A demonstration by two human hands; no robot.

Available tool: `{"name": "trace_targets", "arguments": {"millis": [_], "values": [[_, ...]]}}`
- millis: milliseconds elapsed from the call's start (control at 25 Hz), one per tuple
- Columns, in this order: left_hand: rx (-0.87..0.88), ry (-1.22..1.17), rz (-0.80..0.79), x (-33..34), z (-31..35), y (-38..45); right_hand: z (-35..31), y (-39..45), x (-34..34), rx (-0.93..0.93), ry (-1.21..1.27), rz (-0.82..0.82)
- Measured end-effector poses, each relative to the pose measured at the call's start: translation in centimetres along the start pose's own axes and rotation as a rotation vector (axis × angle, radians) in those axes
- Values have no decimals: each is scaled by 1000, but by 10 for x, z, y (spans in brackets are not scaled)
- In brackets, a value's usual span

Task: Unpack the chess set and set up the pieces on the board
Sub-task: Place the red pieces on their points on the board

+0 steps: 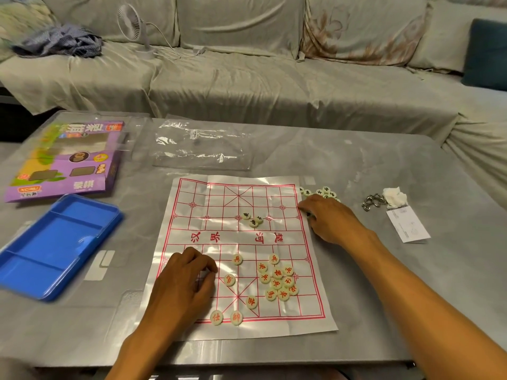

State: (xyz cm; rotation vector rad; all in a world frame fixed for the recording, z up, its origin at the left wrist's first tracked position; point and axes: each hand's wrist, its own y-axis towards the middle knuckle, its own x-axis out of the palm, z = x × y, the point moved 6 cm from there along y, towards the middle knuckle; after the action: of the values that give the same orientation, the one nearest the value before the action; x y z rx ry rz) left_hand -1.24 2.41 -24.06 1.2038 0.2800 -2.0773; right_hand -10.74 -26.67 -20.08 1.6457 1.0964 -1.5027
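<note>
The plastic board [238,242] with red grid lines lies flat on the table. Several red-lettered pieces [277,278] cluster on its near right. Two more, a red piece [216,317] and a second one [236,317], sit on the near edge line. Three black-lettered pieces [253,219] lie on the far half. A pile of black-lettered pieces [319,192] sits just off the far right edge. My left hand [189,275] rests on the near left of the board, fingers curled and thumb against fingertips. My right hand [326,218] is at the right edge beside the pile, fingers curled down. Anything under either hand is hidden.
A blue plastic tray [55,242] and the purple chess box [68,160] lie at the left of the table. A clear plastic bag [203,145] is beyond the board. A metal chain [373,202], a crumpled tissue [395,197] and a paper slip [408,226] are at the right. A covered sofa [247,78] stands behind.
</note>
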Motion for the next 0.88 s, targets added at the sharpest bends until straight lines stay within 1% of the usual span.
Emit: {"name": "trace_targets", "arguments": {"millis": [160, 280, 400, 480, 560, 640, 720, 880], "values": [[-4, -3, 14, 0, 0, 1, 7, 9, -4, 68, 17, -1], [-3, -2, 18, -1, 0, 2, 10, 12, -6, 96, 76, -66], [3, 3, 24, -2, 1, 1, 5, 14, -7, 65, 123, -129], [-6, 8, 22, -1, 0, 1, 4, 15, -5, 81, 101, -90], [-16, 16, 7, 0, 0, 2, 8, 14, -4, 129, 99, 13], [-29, 20, -3, 1, 0, 1, 11, 13, -2, 153, 127, 75], [-30, 31, 7, 0, 0, 1, 14, 12, -2, 180, 152, 90], [-25, 36, -5, 1, 0, 1, 27, 8, -7, 255, 172, 53]]}}
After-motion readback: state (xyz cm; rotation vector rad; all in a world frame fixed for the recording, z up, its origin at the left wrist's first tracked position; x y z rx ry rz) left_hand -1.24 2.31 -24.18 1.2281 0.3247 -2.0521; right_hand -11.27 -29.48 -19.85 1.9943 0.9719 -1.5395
